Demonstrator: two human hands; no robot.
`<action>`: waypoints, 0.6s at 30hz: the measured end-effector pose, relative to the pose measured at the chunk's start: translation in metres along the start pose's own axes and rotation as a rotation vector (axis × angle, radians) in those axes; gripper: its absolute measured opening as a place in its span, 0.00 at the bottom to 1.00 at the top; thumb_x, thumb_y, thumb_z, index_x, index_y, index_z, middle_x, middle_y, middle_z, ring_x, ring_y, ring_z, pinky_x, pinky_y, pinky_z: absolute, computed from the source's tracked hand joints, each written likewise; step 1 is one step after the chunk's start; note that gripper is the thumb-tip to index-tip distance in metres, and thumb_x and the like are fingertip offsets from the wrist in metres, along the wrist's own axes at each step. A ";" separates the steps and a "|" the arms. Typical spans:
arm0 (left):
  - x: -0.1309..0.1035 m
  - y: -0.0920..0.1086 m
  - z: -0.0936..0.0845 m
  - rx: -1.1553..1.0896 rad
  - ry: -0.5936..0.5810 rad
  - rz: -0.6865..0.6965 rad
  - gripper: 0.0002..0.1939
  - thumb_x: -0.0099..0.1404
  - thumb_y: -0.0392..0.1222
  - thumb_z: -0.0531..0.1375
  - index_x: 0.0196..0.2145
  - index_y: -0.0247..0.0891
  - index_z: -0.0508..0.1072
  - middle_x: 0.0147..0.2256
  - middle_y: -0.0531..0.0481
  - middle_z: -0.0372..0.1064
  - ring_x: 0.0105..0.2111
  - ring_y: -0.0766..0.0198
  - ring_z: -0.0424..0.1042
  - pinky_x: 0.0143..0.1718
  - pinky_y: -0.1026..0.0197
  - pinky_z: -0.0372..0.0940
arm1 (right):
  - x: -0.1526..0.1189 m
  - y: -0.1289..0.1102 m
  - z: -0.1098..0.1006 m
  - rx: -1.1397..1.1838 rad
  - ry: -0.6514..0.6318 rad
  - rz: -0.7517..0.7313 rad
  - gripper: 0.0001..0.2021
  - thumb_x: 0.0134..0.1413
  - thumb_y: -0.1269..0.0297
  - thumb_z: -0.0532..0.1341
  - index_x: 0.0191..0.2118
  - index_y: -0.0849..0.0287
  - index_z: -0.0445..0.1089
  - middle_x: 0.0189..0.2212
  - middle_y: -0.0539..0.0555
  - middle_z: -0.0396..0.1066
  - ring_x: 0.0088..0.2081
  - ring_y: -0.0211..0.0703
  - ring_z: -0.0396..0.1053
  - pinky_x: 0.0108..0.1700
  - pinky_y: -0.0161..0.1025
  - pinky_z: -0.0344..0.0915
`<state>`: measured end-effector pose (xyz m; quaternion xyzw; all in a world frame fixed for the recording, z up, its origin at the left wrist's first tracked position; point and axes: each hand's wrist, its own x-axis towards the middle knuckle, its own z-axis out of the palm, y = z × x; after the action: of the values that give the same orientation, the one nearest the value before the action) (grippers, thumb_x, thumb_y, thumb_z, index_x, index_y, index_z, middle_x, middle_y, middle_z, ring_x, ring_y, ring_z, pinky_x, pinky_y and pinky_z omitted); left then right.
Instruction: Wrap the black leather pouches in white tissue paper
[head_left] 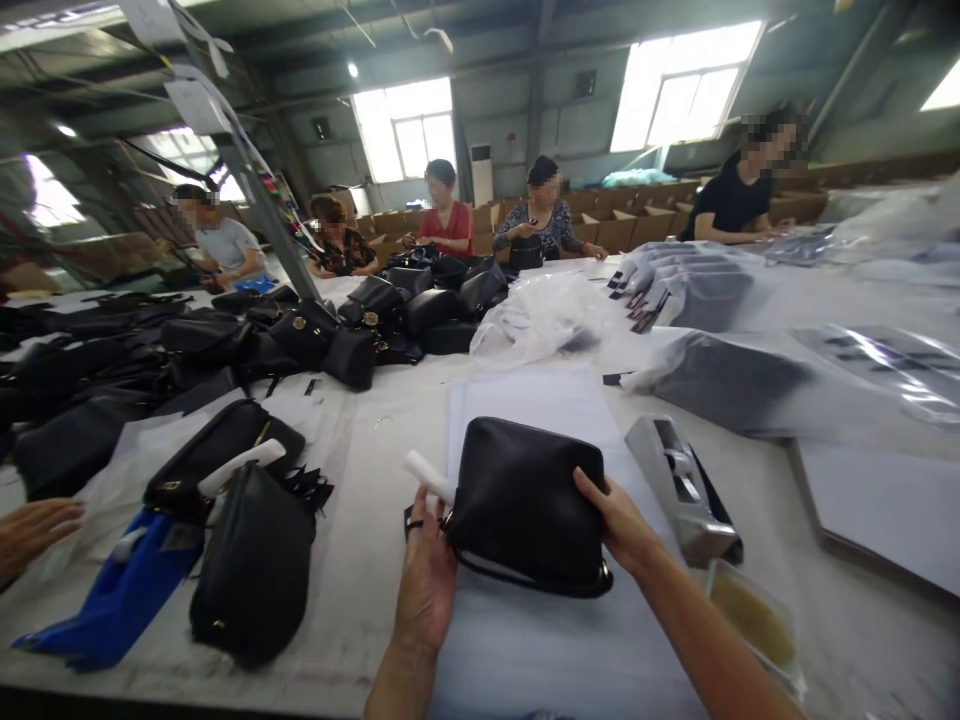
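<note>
A black handbag [525, 500] is gripped between the person's two hands over the near edge of the tabletop [360, 560], a little right of that edge's middle. The right hand [619, 515] clasps its right side, thumb on the front; the left hand [429, 570] has hold of its left end, beside a white wrapped piece [427, 475]. The leather face turned to the viewer is plain. White sheets [517, 665] lie beneath.

Lettering is hard to make out. Two papers [196, 105] on the metal post [247, 170] carry faint marks, too blurred to read. In the heap of black bags [352, 355] toward the tabletop's far left corner, one bag shows a round gold emblem [300, 322], too small to decipher. Dark tags [643, 312] stick out from plastic-wrapped bags [709, 295] toward the far right; their print is illegible.

Near the left end of the near edge, two more bags [251, 565] lie by a blue dispenser [127, 600], with another person's hand [37, 535] at the left. Right of the held bag are a grey dispenser [682, 490] and a clear tub [754, 615] of yellowish contents. Several people [446, 220] work along the far edge.
</note>
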<state>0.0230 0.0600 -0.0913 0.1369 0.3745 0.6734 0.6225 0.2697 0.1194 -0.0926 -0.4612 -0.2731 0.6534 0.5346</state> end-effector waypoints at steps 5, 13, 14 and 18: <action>0.010 0.003 -0.018 0.146 0.101 0.133 0.23 0.58 0.46 0.70 0.50 0.45 0.72 0.54 0.49 0.69 0.56 0.56 0.69 0.53 0.58 0.69 | 0.016 -0.008 -0.015 -0.071 -0.062 0.016 0.26 0.53 0.52 0.69 0.56 0.53 0.68 0.48 0.54 0.76 0.46 0.47 0.76 0.45 0.36 0.76; 0.004 0.022 -0.060 0.732 0.103 -0.100 0.20 0.57 0.50 0.67 0.43 0.35 0.76 0.44 0.41 0.77 0.41 0.54 0.78 0.37 0.58 0.72 | 0.026 -0.007 -0.035 -0.257 0.077 -0.004 0.31 0.53 0.50 0.67 0.62 0.46 0.61 0.56 0.51 0.71 0.53 0.48 0.72 0.53 0.41 0.72; 0.000 0.026 -0.061 0.887 0.094 -0.089 0.19 0.59 0.51 0.64 0.43 0.34 0.76 0.40 0.42 0.78 0.38 0.54 0.78 0.34 0.59 0.71 | 0.026 -0.004 -0.036 -0.274 0.069 -0.029 0.31 0.54 0.49 0.67 0.62 0.46 0.60 0.57 0.51 0.70 0.55 0.48 0.71 0.54 0.43 0.72; -0.022 0.043 -0.039 1.517 0.228 0.276 0.22 0.65 0.45 0.59 0.56 0.42 0.69 0.34 0.49 0.79 0.31 0.58 0.78 0.28 0.63 0.67 | 0.026 0.006 -0.043 -0.372 0.075 -0.137 0.33 0.56 0.45 0.63 0.64 0.45 0.57 0.61 0.50 0.65 0.60 0.49 0.65 0.57 0.46 0.69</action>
<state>-0.0300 0.0283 -0.0828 0.5006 0.7739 0.3145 0.2269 0.3051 0.1366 -0.1243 -0.5566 -0.3996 0.5360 0.4931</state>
